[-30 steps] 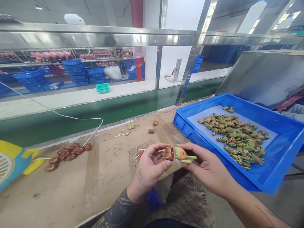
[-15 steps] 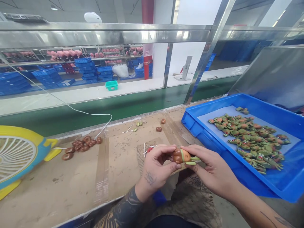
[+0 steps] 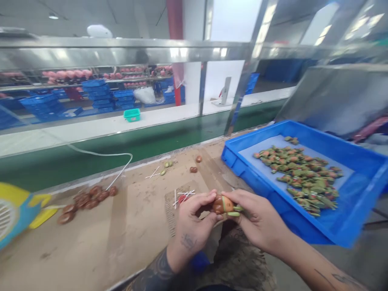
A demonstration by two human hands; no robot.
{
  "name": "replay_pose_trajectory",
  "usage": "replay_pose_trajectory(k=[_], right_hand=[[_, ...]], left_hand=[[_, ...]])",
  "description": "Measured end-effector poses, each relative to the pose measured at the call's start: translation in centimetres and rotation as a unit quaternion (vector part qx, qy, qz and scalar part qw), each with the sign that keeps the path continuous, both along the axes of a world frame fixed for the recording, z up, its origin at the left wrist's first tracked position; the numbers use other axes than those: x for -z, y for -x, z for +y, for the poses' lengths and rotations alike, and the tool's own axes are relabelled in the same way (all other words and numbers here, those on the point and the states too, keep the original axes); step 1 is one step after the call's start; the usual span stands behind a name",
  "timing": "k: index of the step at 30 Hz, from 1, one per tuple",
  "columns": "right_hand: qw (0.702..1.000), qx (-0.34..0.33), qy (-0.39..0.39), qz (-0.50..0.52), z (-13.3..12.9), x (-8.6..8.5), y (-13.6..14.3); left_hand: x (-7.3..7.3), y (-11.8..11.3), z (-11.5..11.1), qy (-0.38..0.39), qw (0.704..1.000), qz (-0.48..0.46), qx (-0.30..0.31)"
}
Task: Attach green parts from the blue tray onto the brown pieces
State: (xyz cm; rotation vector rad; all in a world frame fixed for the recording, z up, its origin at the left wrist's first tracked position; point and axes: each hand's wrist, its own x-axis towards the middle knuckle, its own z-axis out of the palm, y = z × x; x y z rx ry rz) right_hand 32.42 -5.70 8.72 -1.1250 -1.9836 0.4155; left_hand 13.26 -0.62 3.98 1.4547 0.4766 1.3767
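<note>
Between my two hands is a small toy figure (image 3: 227, 204) with a brown shell-like part, an orange middle and green limbs. My left hand (image 3: 197, 218) pinches its brown end between thumb and fingers. From the other side, my right hand (image 3: 256, 216) grips the orange and green end. Part of the figure is covered by my fingertips. Just beyond my left hand, white cotton swabs (image 3: 188, 195) lie over a red piece (image 3: 182, 199) on the cardboard.
A blue crate (image 3: 303, 220) at right holds many green and orange figures (image 3: 300, 173). Brown pieces (image 3: 87, 199) are heaped at left near a yellow and blue fan (image 3: 18, 210). Small green pieces (image 3: 166, 166) and more brown pieces (image 3: 194, 169) lie on the cardboard-covered table (image 3: 145, 226).
The view has swung right, so the scene sits further left. Both hands keep their hold on the toy figure, and its pose looks nearly the same.
</note>
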Motion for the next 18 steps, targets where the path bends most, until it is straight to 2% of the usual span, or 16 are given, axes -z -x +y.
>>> replay_pose_trajectory(k=[4,7,9,11,14,16,18], right_hand=[[0.995,0.085,-0.028,-0.040,-0.5,1.0,-0.6],[0.983,0.160,-0.044,-0.077,-1.3,2.2,-0.3],[0.982,0.176,-0.038,-0.058,-1.6,2.8,0.3],[0.988,0.152,-0.034,-0.016,-1.6,3.0,0.9],[0.998,0.068,-0.005,0.011,-2.0,3.1,1.8],[1.000,0.030,0.007,0.005,-2.8,3.5,2.0],[0.999,0.029,-0.004,0.021,-2.3,4.4,1.6]], left_hand=[[0.2,-1.9,0.6,0.131,0.987,-0.001,0.090],[0.5,-3.4,0.6,0.172,0.975,-0.024,0.139],[1.0,-3.9,0.5,0.181,0.971,-0.023,0.153],[1.8,-3.5,0.6,0.187,0.971,-0.007,0.151],[3.0,-1.2,0.7,0.202,0.973,0.003,0.108],[3.3,1.7,-0.1,0.224,0.973,-0.017,0.059],[3.1,5.2,-1.4,0.258,0.965,-0.052,0.009]])
